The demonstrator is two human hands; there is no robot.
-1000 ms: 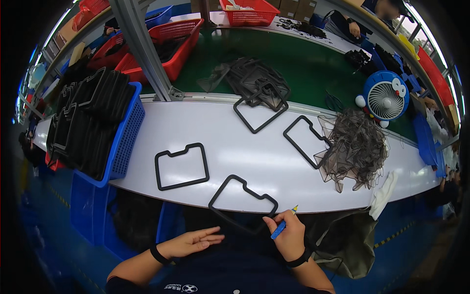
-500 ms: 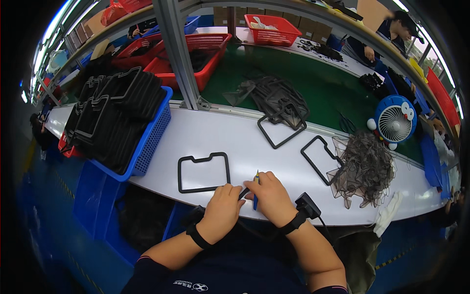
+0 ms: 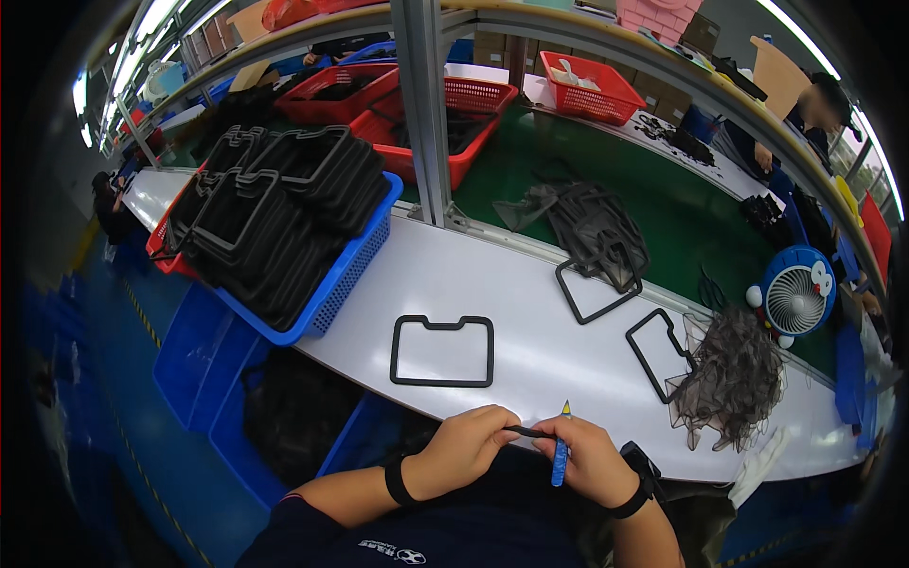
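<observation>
At the near edge of the white table, my left hand (image 3: 469, 447) and my right hand (image 3: 589, 461) pinch a thin black strip (image 3: 528, 432) between them. Whether it belongs to a larger frame cannot be seen. My right hand also grips a slim blue tool (image 3: 560, 462) with a yellow pointed tip, held upright against the strip. Just beyond my left hand a black notched frame (image 3: 442, 382) lies flat on the table. Two more black frames rest to the right, one (image 3: 599, 312) partly on dark mesh (image 3: 601, 222), the other (image 3: 648, 364) beside a heap of brownish mesh (image 3: 729, 379).
A blue basket (image 3: 355, 270) piled with black frames (image 3: 275, 227) stands at left, near a metal post (image 3: 423, 114). Red baskets (image 3: 464, 95) sit behind it. A blue fan (image 3: 798, 293), scissors (image 3: 710, 287) and a white glove (image 3: 757, 466) are at right. A co-worker (image 3: 814, 114) works across the table.
My view has turned, so the table and baskets sit farther right in it. My hands have drawn slightly apart, and more of the black strip shows between them.
</observation>
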